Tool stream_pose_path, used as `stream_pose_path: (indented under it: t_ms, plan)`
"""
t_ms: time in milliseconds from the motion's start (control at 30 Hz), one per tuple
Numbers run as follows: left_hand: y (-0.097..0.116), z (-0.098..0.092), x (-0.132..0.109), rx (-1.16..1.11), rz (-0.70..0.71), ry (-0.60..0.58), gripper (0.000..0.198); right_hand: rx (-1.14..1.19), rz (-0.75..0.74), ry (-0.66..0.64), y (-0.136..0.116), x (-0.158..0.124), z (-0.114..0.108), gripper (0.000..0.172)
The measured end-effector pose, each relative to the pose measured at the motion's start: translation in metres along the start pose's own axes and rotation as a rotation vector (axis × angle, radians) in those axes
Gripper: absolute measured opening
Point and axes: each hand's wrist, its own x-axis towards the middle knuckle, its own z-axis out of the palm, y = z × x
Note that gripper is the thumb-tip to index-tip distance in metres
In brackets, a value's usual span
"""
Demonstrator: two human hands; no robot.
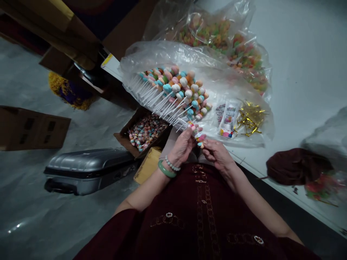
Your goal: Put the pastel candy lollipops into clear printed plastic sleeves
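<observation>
My left hand (184, 144), with a green bangle and a bead bracelet on the wrist, pinches a small pastel lollipop (200, 138) at the table's near edge. My right hand (217, 153) pinches the same lollipop from the other side. Just beyond the hands, a pile of pastel lollipops with white sticks (176, 92) lies on clear plastic sheeting (217, 72). A strip of small printed wrappers (228, 121) and a bunch of gold twist ties (251, 119) lie to the right of the pile.
Bags of bright candies (233, 43) sit at the back of the white table (303, 72). A dark brown cloth (295, 166) lies at right. On the floor stand an open box of sweets (145, 131), a grey suitcase (86, 169) and brown cartons (32, 128).
</observation>
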Motion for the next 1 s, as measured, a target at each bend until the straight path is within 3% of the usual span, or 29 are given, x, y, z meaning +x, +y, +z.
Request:
stream_pose_path:
  t_ms: [133, 267, 367, 433, 567, 667, 833, 1000]
  plan:
    - [0.021, 0.001, 0.003, -0.096, 0.074, -0.009, 0.033, 0.043, 0.096, -0.106, 0.0, -0.003, 0.001, 0.027]
    - [0.025, 0.008, 0.003, -0.139, 0.039, 0.013, 0.026, 0.044, 0.027, -0.003, 0.005, 0.001, 0.003, 0.029]
    - [0.02, 0.014, 0.001, -0.145, 0.083, 0.049, 0.021, -0.077, -0.094, 0.1, 0.01, 0.002, 0.003, 0.029]
    - [0.015, 0.018, 0.0, -0.155, 0.109, 0.065, 0.021, -0.312, -0.292, 0.216, 0.014, 0.001, 0.002, 0.025]
    - [0.009, 0.022, -0.002, -0.139, 0.112, 0.089, 0.025, -1.052, -0.79, 0.497, 0.023, -0.004, 0.0, 0.022]
    - [0.011, 0.02, -0.001, -0.073, 0.072, 0.123, 0.022, -1.415, -0.954, 0.548, 0.026, -0.005, -0.002, 0.031]
    - [0.014, 0.013, 0.001, 0.0, -0.007, 0.151, 0.023, -1.422, -0.943, 0.503, 0.024, -0.004, -0.005, 0.028]
    - [0.011, 0.013, -0.002, 0.018, -0.043, 0.145, 0.02, -1.475, -0.859, 0.62, 0.021, -0.005, 0.0, 0.035]
